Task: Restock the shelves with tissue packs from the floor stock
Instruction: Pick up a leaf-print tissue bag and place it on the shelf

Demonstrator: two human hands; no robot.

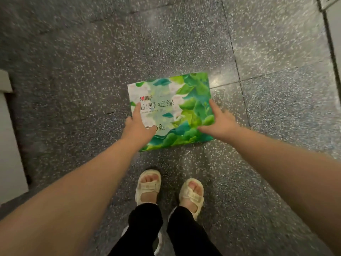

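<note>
Between the fingers [137, 108], the tissue pack [173, 108] has a glossy plastic wrap with green leaf print. Under it the floor [276, 52] is polished speckled stone, smooth and shiny.

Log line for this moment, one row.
stage: pickup | item: tissue pack on floor | left hand on left edge | right hand on right edge | lifted: cannot tell

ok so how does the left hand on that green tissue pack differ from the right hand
The left hand lies over the tissue pack near its left edge, forefinger stretched across the printed face; the right hand is at the pack's right edge, with one finger up along that side. The left hand covers part of the lettering; the right hand covers only leaf print. Both arms are bare and reach down over the speckled floor.
</note>
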